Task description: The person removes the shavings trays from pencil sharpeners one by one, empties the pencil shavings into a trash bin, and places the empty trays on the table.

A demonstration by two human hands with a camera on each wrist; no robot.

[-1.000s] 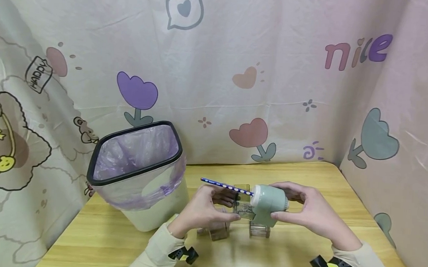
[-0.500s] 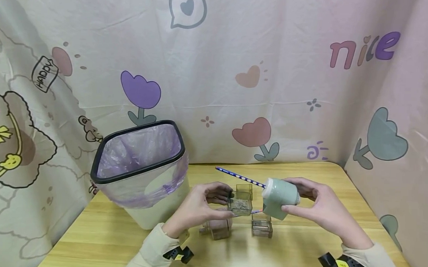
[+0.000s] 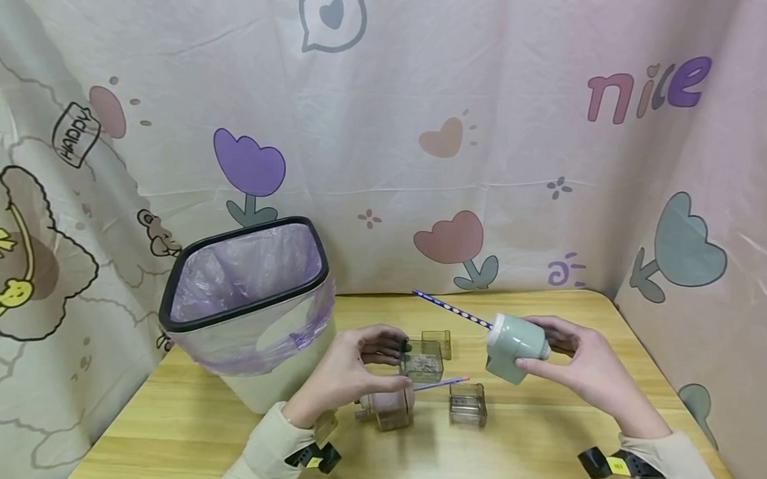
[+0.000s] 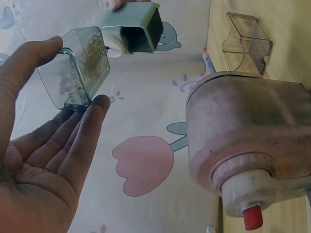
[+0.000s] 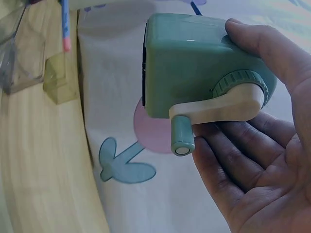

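Observation:
My left hand (image 3: pixel 352 370) holds a clear smoky shavings drawer (image 4: pixel 90 58) between thumb and fingers, with pale pencil shavings inside. In my right hand (image 3: pixel 580 362) is a green crank pencil sharpener (image 3: pixel 519 340), tipped on its side above the table. A blue dotted pencil (image 3: pixel 452 310) sticks out of its white front, pointing up and left. The left wrist view shows the sharpener's drawer slot as a dark hollow. Its white crank arm (image 5: pixel 218 108) with a green knob faces the right wrist camera. Drawer and sharpener are well apart.
A pink crank sharpener (image 4: pixel 238 121) stands beneath my left hand. On the table are a clear drawer (image 3: pixel 468 407), a yellowish one (image 5: pixel 60 80) farther back, and a pencil with a pink end (image 3: pixel 444 383). A lined bin (image 3: pixel 288 371) stands at left, before a printed curtain.
My right hand has moved right and slightly up with the green sharpener and its pencil. The drawer in my left hand was close beside the sharpener; the gap between them has widened.

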